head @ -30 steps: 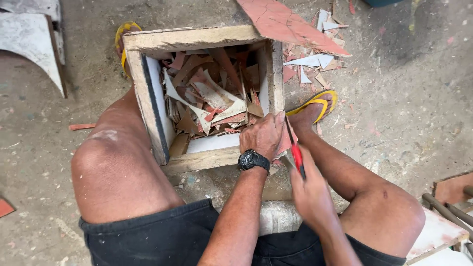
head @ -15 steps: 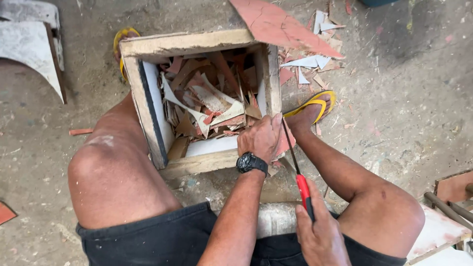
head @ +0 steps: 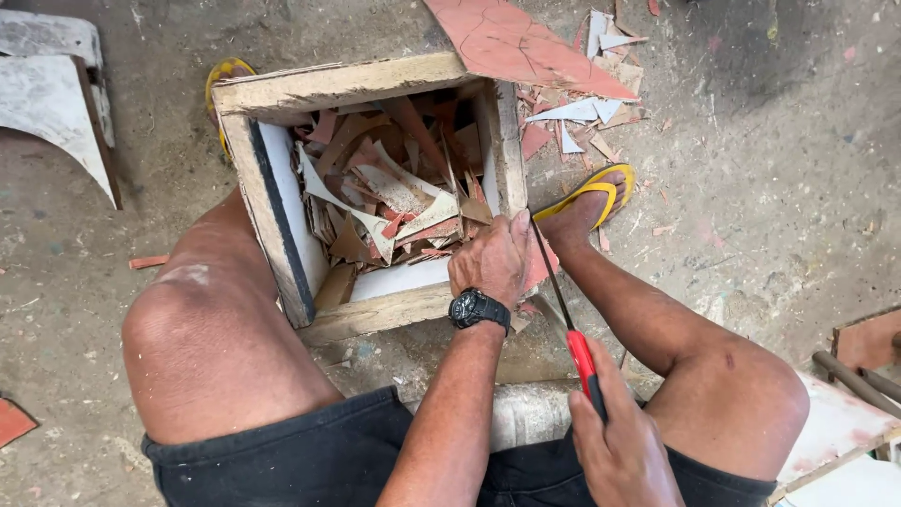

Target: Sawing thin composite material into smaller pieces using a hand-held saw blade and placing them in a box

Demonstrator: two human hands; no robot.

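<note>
My left hand [head: 493,258], with a black watch on the wrist, presses a reddish tile piece [head: 538,263] against the near right corner of a wooden box [head: 375,314]. My right hand [head: 619,451] grips the red handle of a thin saw [head: 574,340]; its dark blade runs up along the tile piece beside my left fingers. The box stands between my bare knees and holds several broken red and white tile scraps [head: 394,202].
A large red tile [head: 521,47] leans over the box's far right corner, with tile shards [head: 587,103] on the ground beside it. My feet wear yellow sandals [head: 596,192]. A white curved piece [head: 56,113] lies at the far left, boards [head: 859,376] at the right.
My right hand has drawn the saw back toward my body, away from the box. The left hand stays on the tile piece at the box corner.
</note>
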